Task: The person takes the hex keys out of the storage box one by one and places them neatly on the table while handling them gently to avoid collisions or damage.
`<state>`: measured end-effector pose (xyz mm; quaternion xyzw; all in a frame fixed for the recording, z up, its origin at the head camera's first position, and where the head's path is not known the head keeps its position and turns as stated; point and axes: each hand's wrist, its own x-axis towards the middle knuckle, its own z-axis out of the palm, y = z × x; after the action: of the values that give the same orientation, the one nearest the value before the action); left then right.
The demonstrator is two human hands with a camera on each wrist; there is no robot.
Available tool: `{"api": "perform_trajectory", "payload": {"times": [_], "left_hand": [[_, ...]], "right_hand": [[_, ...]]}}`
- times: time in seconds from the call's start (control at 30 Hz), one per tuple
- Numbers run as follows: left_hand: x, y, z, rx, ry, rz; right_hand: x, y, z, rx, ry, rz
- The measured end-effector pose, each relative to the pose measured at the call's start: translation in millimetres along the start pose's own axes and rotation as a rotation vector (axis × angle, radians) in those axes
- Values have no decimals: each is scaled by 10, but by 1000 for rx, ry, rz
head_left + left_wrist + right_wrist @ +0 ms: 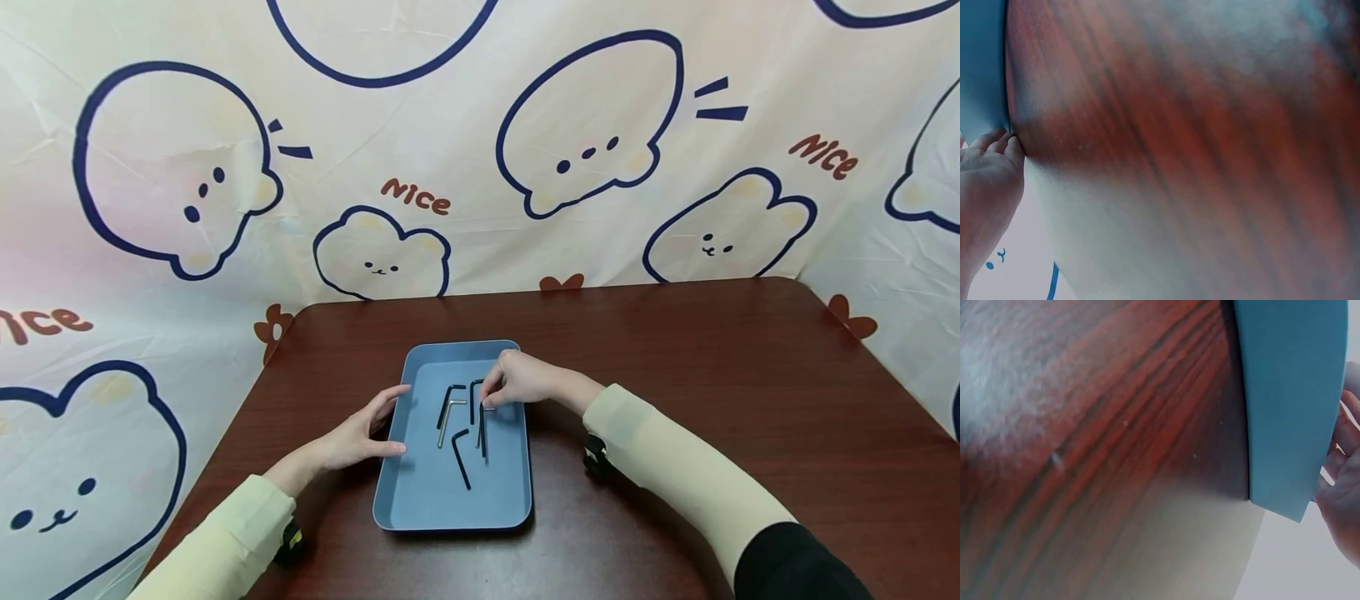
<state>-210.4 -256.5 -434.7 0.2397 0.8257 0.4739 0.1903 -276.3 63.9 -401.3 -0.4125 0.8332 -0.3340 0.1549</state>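
Observation:
A blue tray (420, 500) holds several L-shaped hex keys, some black and some silver. My right hand (525, 377) is over the tray's right side, thumb and fingertips pinching the bent top of a black hex key (483, 437). Close beside that key lies a silver one, partly hidden. To its left are another black hex key (444, 408), a silver hex key (446, 425), and a black hex key (461, 462) lower down. My left hand (352, 437) touches the tray's left rim with thumb and fingers spread apart. In the right wrist view, the tray's side wall (1291, 412) hides the keys.
The tray stands on a dark brown wooden table (675, 375). Behind and beside the table hangs a pale cloth (465, 150) printed with cartoon bears and words.

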Motion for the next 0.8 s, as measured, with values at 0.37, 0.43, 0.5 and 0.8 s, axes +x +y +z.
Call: {"api": "perform_trajectory", "payload": {"times": [0.37, 0.43, 0.5, 0.8], "left_hand": [[-8, -17, -5, 14, 0, 8], [-9, -16, -6, 15, 0, 5], [-11, -12, -7, 14, 0, 0], [-3, -2, -1, 9, 1, -1]], "right_hand": [[-9, -22, -64, 24, 25, -25], [-10, -30, -76, 35, 28, -18], [-16, -37, -92, 41, 32, -12], [-32, -47, -200, 61, 39, -19]]}}
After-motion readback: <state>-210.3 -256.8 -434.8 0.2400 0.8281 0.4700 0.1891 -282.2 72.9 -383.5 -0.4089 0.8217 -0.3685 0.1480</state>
